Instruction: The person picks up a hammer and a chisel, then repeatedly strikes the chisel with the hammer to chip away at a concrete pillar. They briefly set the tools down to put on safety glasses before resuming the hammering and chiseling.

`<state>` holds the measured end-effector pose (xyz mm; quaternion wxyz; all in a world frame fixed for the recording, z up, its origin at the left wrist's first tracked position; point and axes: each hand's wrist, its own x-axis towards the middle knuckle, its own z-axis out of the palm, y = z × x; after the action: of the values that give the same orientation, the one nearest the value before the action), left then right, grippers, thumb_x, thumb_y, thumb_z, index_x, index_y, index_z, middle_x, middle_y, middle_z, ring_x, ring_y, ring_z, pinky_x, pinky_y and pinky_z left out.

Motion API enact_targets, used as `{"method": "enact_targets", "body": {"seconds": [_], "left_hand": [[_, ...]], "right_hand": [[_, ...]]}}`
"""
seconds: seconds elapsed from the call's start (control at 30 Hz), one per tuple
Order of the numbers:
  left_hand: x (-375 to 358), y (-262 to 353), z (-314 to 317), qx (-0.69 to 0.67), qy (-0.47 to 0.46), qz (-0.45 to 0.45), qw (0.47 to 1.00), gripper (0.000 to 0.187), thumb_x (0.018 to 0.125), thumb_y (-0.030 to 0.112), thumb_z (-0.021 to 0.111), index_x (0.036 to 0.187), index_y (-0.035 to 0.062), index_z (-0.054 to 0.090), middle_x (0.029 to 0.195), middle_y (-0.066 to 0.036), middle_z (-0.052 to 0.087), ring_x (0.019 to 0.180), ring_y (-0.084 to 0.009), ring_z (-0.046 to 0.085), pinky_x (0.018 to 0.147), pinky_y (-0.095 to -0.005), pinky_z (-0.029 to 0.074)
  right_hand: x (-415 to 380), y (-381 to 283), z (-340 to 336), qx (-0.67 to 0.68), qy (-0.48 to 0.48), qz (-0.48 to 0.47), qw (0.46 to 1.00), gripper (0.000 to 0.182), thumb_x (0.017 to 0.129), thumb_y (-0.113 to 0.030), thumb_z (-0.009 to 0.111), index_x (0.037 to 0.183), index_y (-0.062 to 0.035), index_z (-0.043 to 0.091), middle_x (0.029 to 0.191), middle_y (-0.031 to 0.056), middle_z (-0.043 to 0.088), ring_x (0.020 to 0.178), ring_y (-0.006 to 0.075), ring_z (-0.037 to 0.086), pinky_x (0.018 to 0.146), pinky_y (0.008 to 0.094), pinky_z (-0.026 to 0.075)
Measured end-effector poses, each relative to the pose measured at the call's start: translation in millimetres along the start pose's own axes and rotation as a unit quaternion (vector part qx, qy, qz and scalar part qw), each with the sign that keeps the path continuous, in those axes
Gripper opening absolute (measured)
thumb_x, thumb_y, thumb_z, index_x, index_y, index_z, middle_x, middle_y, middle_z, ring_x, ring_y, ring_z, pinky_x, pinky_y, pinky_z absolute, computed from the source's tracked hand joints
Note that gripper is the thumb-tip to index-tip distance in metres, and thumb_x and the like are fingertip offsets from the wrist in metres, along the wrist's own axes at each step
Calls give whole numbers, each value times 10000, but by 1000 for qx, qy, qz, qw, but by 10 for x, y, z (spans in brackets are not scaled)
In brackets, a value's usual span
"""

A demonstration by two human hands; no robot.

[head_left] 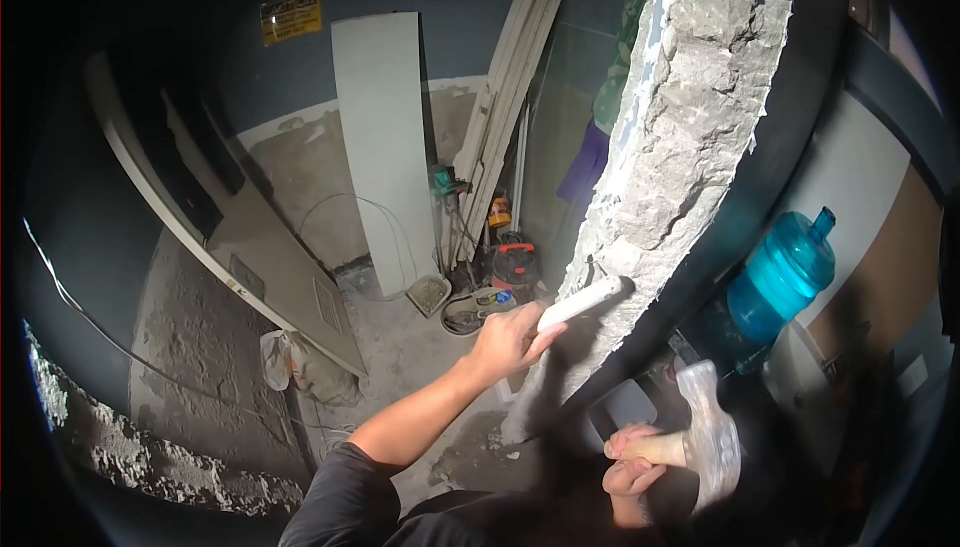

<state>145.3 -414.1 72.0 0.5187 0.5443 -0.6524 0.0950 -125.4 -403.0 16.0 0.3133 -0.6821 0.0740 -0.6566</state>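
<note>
My left hand (508, 341) is closed around a white-wrapped chisel (582, 303), which lies across the edge of the chipped concrete wall end (690, 137). Its working tip is hard to make out against the rough surface. Lower right, my right hand (632, 459) grips the pale handle of a hammer (710, 432) whose head is wrapped in clear plastic. The hammer is apart from the chisel, below and to its right. Exposed grey concrete, with ragged white plaster along both sides, runs up the wall end.
A blue water jug (785, 272) stands on the right. Left of the wall are an open door (270, 247), a filled plastic bag (318, 372), a leaning white panel (380, 137), long boards (508, 97), a dustpan (429, 293) and a red-and-black machine (514, 263). A cable hangs at left.
</note>
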Motion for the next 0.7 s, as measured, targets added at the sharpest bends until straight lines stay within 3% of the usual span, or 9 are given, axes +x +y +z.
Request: {"method": "enact_targets", "body": {"seconds": [0.1, 0.23, 0.33, 0.37, 0.4, 0.47, 0.5, 0.6, 0.7], "left_hand": [[36, 41, -31, -14, 2, 14, 1000, 304, 906, 296, 756, 974, 25, 637, 645, -125, 608, 528, -292, 611, 495, -388, 482], [55, -24, -7, -18, -6, 18, 1000, 296, 900, 280, 763, 976, 22, 640, 656, -124, 615, 528, -290, 611, 497, -384, 483], [68, -27, 0, -24, -3, 23, 999, 292, 896, 276, 766, 978, 24, 642, 663, -127, 623, 525, -288, 612, 498, -380, 486], [66, -26, 4, -32, 5, 21, 999, 267, 890, 240, 770, 952, 17, 636, 642, -116, 589, 496, -265, 582, 479, -366, 465], [78, -27, 3, -38, 15, 19, 999, 244, 885, 203, 774, 926, 10, 630, 622, -106, 555, 467, -242, 552, 460, -351, 444], [79, -9, -31, -43, 9, 10, 999, 243, 886, 203, 772, 912, 11, 625, 619, -106, 555, 467, -242, 553, 457, -352, 444], [95, -15, -58, -48, 3, -5, 999, 243, 888, 203, 771, 899, 13, 620, 616, -106, 555, 466, -243, 555, 455, -353, 444], [83, -10, -64, -38, -4, -5, 999, 241, 890, 204, 767, 905, 13, 622, 621, -106, 560, 469, -241, 560, 455, -350, 445], [7, -53, -14, -33, -7, -3, 999, 241, 886, 198, 768, 952, 7, 636, 645, -112, 575, 491, -242, 574, 472, -352, 460]], "right_hand": [[158, -98, 45, -17, -44, -43, 998, 567, 1064, -483, 364, 982, 75, 417, 762, 126, 479, 579, 180, 449, 460, 295, 397], [93, 34, 43, -29, -51, -58, 997, 566, 1059, -491, 375, 969, 67, 404, 743, 122, 473, 582, 185, 423, 479, 309, 402], [-10, 380, 95, -197, -21, -79, 977, 356, 1049, -305, 444, 941, 34, 464, 745, 129, 518, 593, 214, 488, 502, 333, 405], [-32, 416, 88, -418, -79, -69, 902, 297, 1034, -257, 472, 928, 13, 534, 758, 103, 567, 623, 221, 549, 525, 347, 423], [-147, 579, 76, -310, -68, 148, 937, 331, 1041, -294, 489, 924, 4, 574, 764, 68, 590, 638, 198, 574, 541, 338, 438], [-125, 490, 105, -232, -16, 187, 954, 297, 998, -211, 585, 1061, 72, 647, 875, 179, 683, 787, 360, 675, 678, 409, 513], [-45, 402, 133, -215, -11, 143, 966, 401, 1059, -341, 449, 915, 21, 543, 735, 80, 548, 602, 156, 516, 543, 280, 412], [258, 126, 263, -137, 14, -33, 990, 541, 1066, -440, 340, 906, 63, 462, 725, 87, 474, 601, 169, 467, 557, 293, 415], [279, 79, 173, 2, -71, -96, 993, 590, 1057, -500, 346, 1025, 88, 375, 809, 136, 475, 610, 200, 444, 536, 309, 423]]}}
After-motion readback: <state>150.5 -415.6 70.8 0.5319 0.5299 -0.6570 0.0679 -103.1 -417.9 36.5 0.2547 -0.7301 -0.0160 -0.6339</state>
